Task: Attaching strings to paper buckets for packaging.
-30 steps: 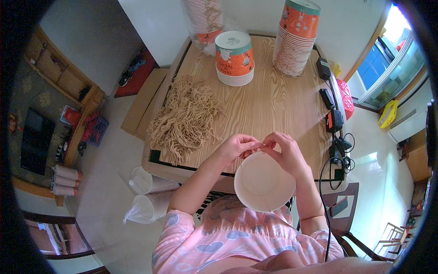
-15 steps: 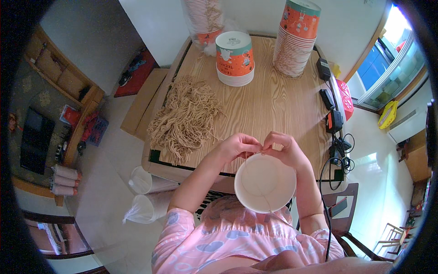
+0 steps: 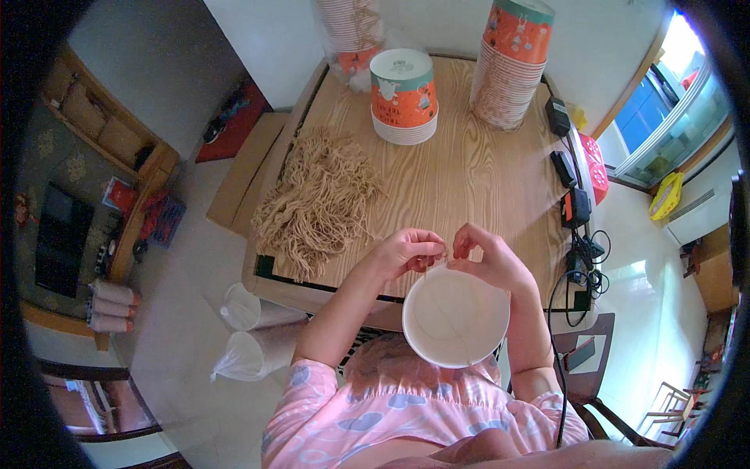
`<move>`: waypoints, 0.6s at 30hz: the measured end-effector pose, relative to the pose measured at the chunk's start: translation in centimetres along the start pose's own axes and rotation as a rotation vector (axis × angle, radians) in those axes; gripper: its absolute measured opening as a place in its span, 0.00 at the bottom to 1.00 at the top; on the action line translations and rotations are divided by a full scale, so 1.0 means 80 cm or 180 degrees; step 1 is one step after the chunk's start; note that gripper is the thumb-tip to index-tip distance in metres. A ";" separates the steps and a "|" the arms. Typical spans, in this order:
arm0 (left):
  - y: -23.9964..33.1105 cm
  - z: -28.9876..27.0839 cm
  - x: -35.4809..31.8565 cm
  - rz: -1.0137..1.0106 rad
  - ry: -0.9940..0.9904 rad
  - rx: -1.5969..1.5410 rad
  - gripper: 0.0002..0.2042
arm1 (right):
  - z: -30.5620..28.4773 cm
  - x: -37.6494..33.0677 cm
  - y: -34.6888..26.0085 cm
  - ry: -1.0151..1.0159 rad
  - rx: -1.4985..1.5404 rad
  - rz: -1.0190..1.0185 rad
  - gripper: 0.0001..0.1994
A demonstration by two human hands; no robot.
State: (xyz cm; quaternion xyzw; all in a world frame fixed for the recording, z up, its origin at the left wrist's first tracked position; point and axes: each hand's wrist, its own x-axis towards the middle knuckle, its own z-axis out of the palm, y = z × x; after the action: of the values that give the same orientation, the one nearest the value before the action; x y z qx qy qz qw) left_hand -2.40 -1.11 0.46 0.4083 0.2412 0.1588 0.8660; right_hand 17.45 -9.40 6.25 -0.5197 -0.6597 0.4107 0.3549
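— Wooden table (image 3: pixel 469 187), light grain, filling the middle of the view.
— And on it?
— Heaped dry noodles (image 3: pixel 316 203) at the left; stacked orange paper bowls (image 3: pixel 512 66) far right, shorter stack (image 3: pixel 403 98) beside.
— Nearer?
— White paper bowl (image 3: pixel 455 316), open side up, over the table's near edge (just under both hands).
— Hands?
— Left hand (image 3: pixel 406 254) and right hand (image 3: pixel 488 258) above the bowl's far rim, fingertips pinched together on a thin noodle strand (image 3: pixel 445 254), other fingers curled.
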 end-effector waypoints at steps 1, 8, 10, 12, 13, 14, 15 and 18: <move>0.003 0.003 -0.002 0.0013 -0.0007 -0.0024 0.09 | 0.001 -0.001 -0.004 0.0009 -0.0251 0.0098 0.10; 0.004 0.009 -0.012 0.0121 -0.0012 0.0230 0.08 | 0.007 -0.006 -0.023 -0.0142 -0.0639 0.0141 0.08; 0.003 0.013 -0.017 0.0162 0.0196 0.0219 0.08 | 0.008 -0.011 -0.020 0.0016 -0.0407 0.0167 0.07; 0.004 0.017 -0.022 0.0189 0.0273 0.0260 0.08 | 0.009 -0.015 -0.022 0.0104 -0.0235 0.0153 0.07; 0.005 0.020 -0.025 0.0227 0.0354 0.0303 0.08 | 0.010 -0.016 -0.023 0.0188 -0.0067 0.0129 0.07; 0.005 0.023 -0.027 0.0221 0.0354 0.0301 0.08 | 0.011 -0.017 -0.024 0.0188 -0.0064 0.0134 0.07; 0.005 0.026 -0.030 0.0344 0.0351 0.0377 0.08 | 0.013 -0.017 -0.025 0.0213 0.0049 0.0217 0.06; 0.004 0.039 -0.035 0.0617 0.0413 0.0575 0.09 | 0.013 -0.018 -0.025 0.0207 0.0078 0.0319 0.05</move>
State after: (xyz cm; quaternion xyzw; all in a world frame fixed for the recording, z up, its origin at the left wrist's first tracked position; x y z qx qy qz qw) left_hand -3.03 -4.19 3.24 0.4949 0.2694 0.2454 0.7888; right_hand 16.06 -11.25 7.61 -0.5608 -0.6159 0.4190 0.3615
